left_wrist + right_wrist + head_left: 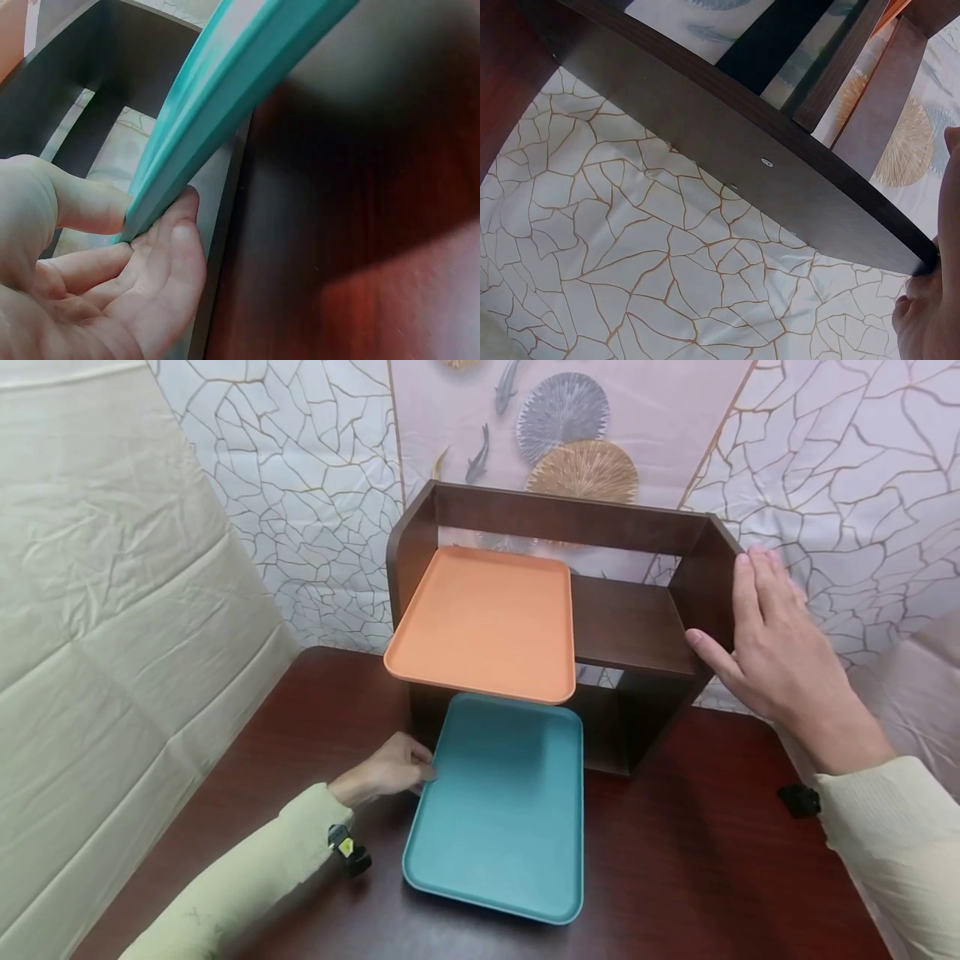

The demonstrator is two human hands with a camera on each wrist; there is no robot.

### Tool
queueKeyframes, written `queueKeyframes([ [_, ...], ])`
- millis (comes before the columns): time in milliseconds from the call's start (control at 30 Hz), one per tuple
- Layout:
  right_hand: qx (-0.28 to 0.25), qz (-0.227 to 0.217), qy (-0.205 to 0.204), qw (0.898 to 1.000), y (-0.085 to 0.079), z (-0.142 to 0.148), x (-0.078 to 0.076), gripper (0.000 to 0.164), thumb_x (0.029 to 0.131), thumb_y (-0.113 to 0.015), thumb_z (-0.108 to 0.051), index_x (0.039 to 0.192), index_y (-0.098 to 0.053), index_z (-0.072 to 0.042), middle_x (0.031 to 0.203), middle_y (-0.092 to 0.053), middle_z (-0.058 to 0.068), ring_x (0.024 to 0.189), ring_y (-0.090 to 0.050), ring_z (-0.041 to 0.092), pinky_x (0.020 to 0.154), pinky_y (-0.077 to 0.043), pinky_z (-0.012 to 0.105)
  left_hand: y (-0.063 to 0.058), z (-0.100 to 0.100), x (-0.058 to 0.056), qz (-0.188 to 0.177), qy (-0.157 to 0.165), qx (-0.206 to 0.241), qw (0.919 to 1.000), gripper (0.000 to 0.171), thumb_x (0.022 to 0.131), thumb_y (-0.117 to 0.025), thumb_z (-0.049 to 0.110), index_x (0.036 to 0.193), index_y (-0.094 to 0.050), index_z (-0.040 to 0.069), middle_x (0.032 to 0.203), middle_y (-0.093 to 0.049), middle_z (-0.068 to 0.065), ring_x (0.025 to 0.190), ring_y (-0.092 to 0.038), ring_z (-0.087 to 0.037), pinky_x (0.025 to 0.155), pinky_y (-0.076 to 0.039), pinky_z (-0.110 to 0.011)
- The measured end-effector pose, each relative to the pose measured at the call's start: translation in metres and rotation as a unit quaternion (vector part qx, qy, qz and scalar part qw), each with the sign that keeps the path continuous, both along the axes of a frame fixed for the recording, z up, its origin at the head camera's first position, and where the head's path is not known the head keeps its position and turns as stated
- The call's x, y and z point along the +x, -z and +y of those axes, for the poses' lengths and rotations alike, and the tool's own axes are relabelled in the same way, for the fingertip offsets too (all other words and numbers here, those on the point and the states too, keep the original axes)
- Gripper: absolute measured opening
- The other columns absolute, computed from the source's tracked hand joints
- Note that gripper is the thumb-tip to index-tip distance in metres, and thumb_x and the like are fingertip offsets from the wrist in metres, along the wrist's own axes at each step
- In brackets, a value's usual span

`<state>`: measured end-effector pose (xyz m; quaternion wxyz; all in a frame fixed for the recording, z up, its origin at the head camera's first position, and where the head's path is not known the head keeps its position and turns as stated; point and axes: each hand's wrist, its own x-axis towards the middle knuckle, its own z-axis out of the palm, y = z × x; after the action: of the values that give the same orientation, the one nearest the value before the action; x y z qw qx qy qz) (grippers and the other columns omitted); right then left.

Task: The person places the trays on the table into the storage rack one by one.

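Note:
My left hand (393,766) pinches the left rim of a teal rectangular tray (502,810), thumb above and fingers beneath. In the left wrist view, the teal tray (202,112) slants up from between the thumb and fingers. The tray's far end is at the lower level of a dark brown two-tier shelf (637,627). An orange tray (487,622) lies on the upper tier, its near end jutting out past the front. My right hand (783,639) rests with straight fingers against the shelf's right side panel (705,135), thumb toward the front edge.
The shelf stands on a dark reddish-brown table (690,860). Behind it hangs a patterned cloth (315,485) with gold crack lines, and a pale cloth (112,568) hangs along the left side.

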<state>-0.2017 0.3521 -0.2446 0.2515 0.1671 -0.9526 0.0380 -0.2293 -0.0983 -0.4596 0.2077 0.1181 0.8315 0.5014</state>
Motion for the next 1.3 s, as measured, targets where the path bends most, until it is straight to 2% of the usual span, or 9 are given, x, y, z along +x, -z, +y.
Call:
queueKeyframes([
  [100, 0.001, -0.001, 0.001, 1.0, -0.001, -0.001, 0.0, 0.09, 0.107, -0.054, -0.043, 0.167, -0.008, 0.005, 0.176, -0.007, 0.028, 0.165, -0.003, 0.045, 0.135, -0.006, 0.059, 0.003, 0.011, -0.009, 0.003, -0.01, -0.006, 0.9999, 0.019, 0.095, -0.068, 0.005, 0.078, -0.076, 0.003, 0.075, -0.075, -0.007, 0.073, -0.077, -0.019, 0.073, -0.068, -0.04],
  [233, 0.006, -0.006, 0.003, 1.0, -0.002, -0.002, 0.0, 0.09, 0.107, -0.053, -0.044, 0.167, -0.007, 0.005, 0.176, -0.005, 0.027, 0.165, -0.002, 0.045, 0.135, -0.005, 0.059, 0.005, 0.022, -0.021, 0.002, -0.01, -0.017, 0.9998, 0.027, 0.097, -0.069, 0.008, 0.071, -0.07, 0.006, 0.068, -0.067, -0.006, 0.072, -0.075, -0.02, 0.074, -0.067, -0.039],
  [433, 0.01, -0.009, 0.006, 1.0, -0.002, -0.003, 0.0, 0.09, 0.107, -0.053, -0.044, 0.168, -0.006, 0.004, 0.177, -0.004, 0.026, 0.165, -0.002, 0.045, 0.135, -0.006, 0.06, 0.01, 0.037, -0.041, 0.013, 0.006, 0.006, 0.9999, 0.039, 0.098, -0.066, 0.003, 0.06, -0.056, 0.009, 0.055, -0.05, 0.0, 0.068, -0.072, -0.022, 0.075, -0.067, -0.039],
  [533, 0.012, -0.008, 0.006, 1.0, -0.003, -0.004, -0.001, 0.091, 0.107, -0.054, -0.043, 0.168, -0.006, 0.004, 0.177, -0.004, 0.025, 0.165, -0.003, 0.045, 0.134, -0.007, 0.061, 0.011, 0.045, -0.05, 0.02, 0.002, 0.011, 0.9997, 0.043, 0.097, -0.065, 0.002, 0.058, -0.053, 0.01, 0.053, -0.046, 0.001, 0.066, -0.071, -0.022, 0.074, -0.068, -0.039],
  [667, 0.015, -0.01, 0.008, 1.0, -0.004, -0.005, -0.001, 0.091, 0.107, -0.053, -0.044, 0.168, -0.005, 0.004, 0.177, -0.004, 0.025, 0.165, -0.002, 0.045, 0.135, -0.006, 0.06, 0.008, 0.057, -0.063, 0.025, -0.009, 0.03, 0.9992, 0.046, 0.095, -0.065, -0.002, 0.054, -0.049, 0.013, 0.05, -0.043, 0.002, 0.061, -0.069, -0.03, 0.073, -0.068, -0.04],
  [833, 0.018, -0.01, 0.014, 1.0, -0.004, -0.004, -0.001, 0.091, 0.107, -0.052, -0.044, 0.167, -0.004, 0.004, 0.177, -0.003, 0.025, 0.165, -0.003, 0.046, 0.135, -0.006, 0.059, 0.006, 0.072, -0.077, 0.02, -0.018, 0.049, 0.9984, 0.048, 0.093, -0.065, -0.004, 0.054, -0.046, 0.016, 0.049, -0.041, 0.004, 0.057, -0.065, -0.032, 0.073, -0.068, -0.043],
  [1100, 0.018, -0.013, 0.019, 1.0, -0.002, -0.003, 0.0, 0.091, 0.107, -0.053, -0.044, 0.167, -0.004, 0.004, 0.177, -0.003, 0.025, 0.165, -0.002, 0.045, 0.135, -0.006, 0.058, 0.011, 0.091, -0.091, -0.009, -0.021, 0.03, 0.9993, 0.043, 0.092, -0.065, -0.002, 0.058, -0.046, 0.017, 0.052, -0.043, 0.003, 0.059, -0.063, -0.022, 0.077, -0.067, -0.042],
  [1200, 0.019, -0.013, 0.02, 1.0, -0.002, -0.003, 0.0, 0.091, 0.107, -0.052, -0.044, 0.167, -0.004, 0.005, 0.177, -0.003, 0.025, 0.166, -0.001, 0.044, 0.136, -0.006, 0.057, 0.013, 0.098, -0.094, -0.017, -0.022, 0.03, 0.9992, 0.041, 0.092, -0.064, -0.002, 0.059, -0.047, 0.016, 0.055, -0.046, 0.001, 0.062, -0.065, -0.022, 0.078, -0.067, -0.043],
  [1300, 0.018, -0.012, 0.02, 1.0, -0.001, -0.002, 0.0, 0.091, 0.108, -0.052, -0.045, 0.167, -0.004, 0.005, 0.177, -0.003, 0.025, 0.166, 0.0, 0.044, 0.136, -0.005, 0.057, 0.017, 0.105, -0.098, -0.021, -0.023, 0.023, 0.9992, 0.037, 0.093, -0.064, -0.001, 0.063, -0.05, 0.014, 0.063, -0.052, -0.001, 0.071, -0.069, -0.023, 0.08, -0.067, -0.043],
])
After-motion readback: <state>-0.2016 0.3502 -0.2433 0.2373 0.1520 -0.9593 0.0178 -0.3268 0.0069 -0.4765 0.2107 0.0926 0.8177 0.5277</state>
